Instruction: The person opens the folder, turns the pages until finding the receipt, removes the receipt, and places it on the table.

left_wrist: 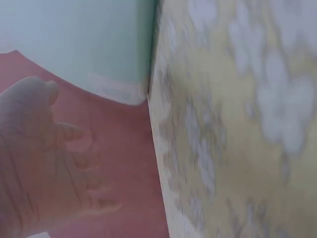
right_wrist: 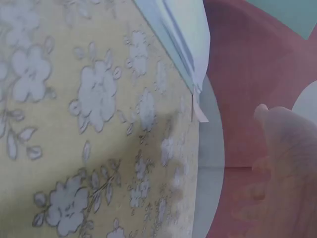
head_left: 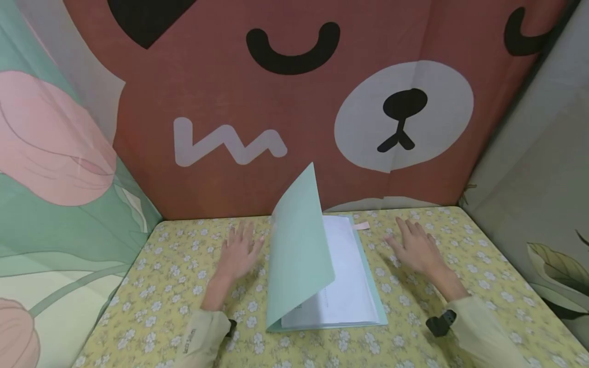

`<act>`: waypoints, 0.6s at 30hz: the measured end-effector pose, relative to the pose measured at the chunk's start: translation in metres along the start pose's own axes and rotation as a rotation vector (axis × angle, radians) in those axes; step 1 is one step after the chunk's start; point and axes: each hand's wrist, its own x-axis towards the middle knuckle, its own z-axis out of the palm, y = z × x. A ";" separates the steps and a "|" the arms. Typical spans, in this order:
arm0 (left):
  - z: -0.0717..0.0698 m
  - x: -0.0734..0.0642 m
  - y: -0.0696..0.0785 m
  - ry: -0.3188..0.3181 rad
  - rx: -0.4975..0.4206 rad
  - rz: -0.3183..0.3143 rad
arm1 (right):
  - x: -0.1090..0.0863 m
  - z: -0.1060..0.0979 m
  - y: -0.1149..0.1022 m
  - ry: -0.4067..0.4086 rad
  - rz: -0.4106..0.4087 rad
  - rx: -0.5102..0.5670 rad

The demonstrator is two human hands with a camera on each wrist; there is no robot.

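Observation:
A pale green folder (head_left: pixel 299 255) lies on the table with its front cover standing partly raised, tilted toward the left. Inside it is a stack of white paper sheets (head_left: pixel 347 276). A small pink tab (head_left: pixel 362 226) sticks out at the folder's upper right edge. To the left of the folder is my left hand (head_left: pixel 238 253), fingers spread and holding nothing. My right hand (head_left: pixel 417 250) hovers over the table to the folder's right, fingers extended, also holding nothing. In the left wrist view the folder cover (left_wrist: pixel 99 44) stands beyond the thumb.
A yellow cloth with white flowers (head_left: pixel 152 306) covers the table. Behind it hangs a reddish-brown curtain (head_left: pixel 221 189) printed with a bear face. Printed fabric also encloses the left side (head_left: pixel 60 220) and the right side (head_left: pixel 529 194).

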 end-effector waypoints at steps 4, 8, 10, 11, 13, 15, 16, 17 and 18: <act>0.006 -0.001 0.010 -0.017 -0.214 0.025 | 0.001 -0.002 -0.003 0.043 -0.025 0.047; 0.012 -0.003 0.025 -0.017 -0.349 0.066 | 0.002 -0.005 -0.011 0.061 -0.018 0.103; 0.015 -0.004 0.033 -0.017 -0.382 0.086 | 0.003 -0.007 -0.017 0.083 -0.016 0.124; 0.016 -0.005 0.037 -0.016 -0.398 0.091 | 0.004 -0.009 -0.021 0.098 -0.020 0.134; 0.020 -0.006 0.045 -0.017 -0.429 0.097 | 0.006 -0.012 -0.031 0.135 -0.040 0.175; 0.023 -0.009 0.051 -0.035 -0.446 0.090 | 0.006 -0.016 -0.042 0.173 -0.060 0.236; 0.025 -0.010 0.054 -0.040 -0.449 0.090 | 0.006 -0.018 -0.049 0.184 -0.068 0.274; 0.026 -0.011 0.057 -0.041 -0.451 0.093 | 0.006 -0.020 -0.055 0.189 -0.076 0.335; 0.028 -0.013 0.059 -0.040 -0.449 0.097 | 0.007 -0.022 -0.061 0.185 -0.081 0.407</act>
